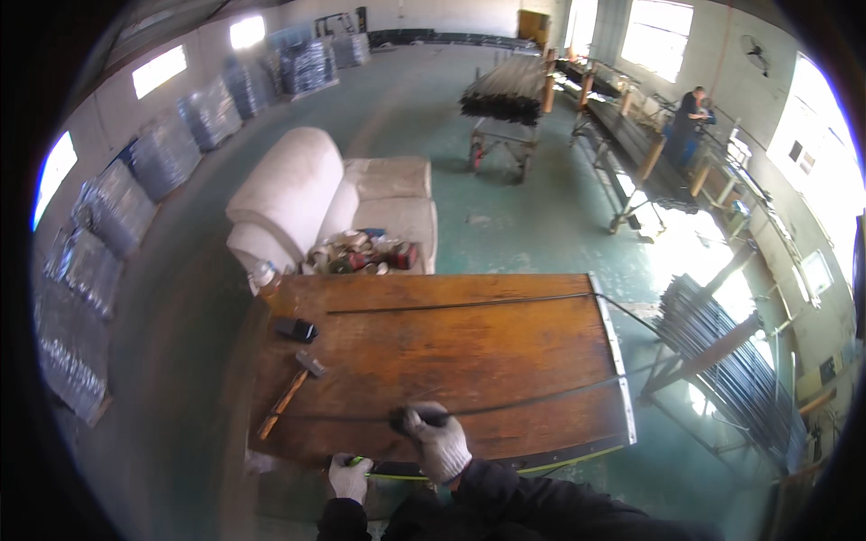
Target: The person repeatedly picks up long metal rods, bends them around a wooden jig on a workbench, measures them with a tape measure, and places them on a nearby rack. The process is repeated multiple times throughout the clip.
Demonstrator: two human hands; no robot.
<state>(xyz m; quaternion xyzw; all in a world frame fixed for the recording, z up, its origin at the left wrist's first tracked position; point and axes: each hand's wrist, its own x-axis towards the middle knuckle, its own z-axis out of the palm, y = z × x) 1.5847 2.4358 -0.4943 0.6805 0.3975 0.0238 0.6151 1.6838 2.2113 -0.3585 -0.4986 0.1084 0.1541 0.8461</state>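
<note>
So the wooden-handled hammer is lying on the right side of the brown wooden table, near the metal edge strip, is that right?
Not quite. The head view shows the wooden-handled hammer lying on the left side of the brown wooden table, far from the metal edge strip.

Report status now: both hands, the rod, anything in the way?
Right hand gripping long dark rod on wooden table. Left hand at near edge, on yellow-green tape measure. Hammer lies left, apart.

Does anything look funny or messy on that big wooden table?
Not much. The wooden-handled hammer lies slanted near the left edge of the brown wooden table. The long thin dark metal rod under the gloved right hand sticks out past the table's right edge. Nothing spilled.
</note>
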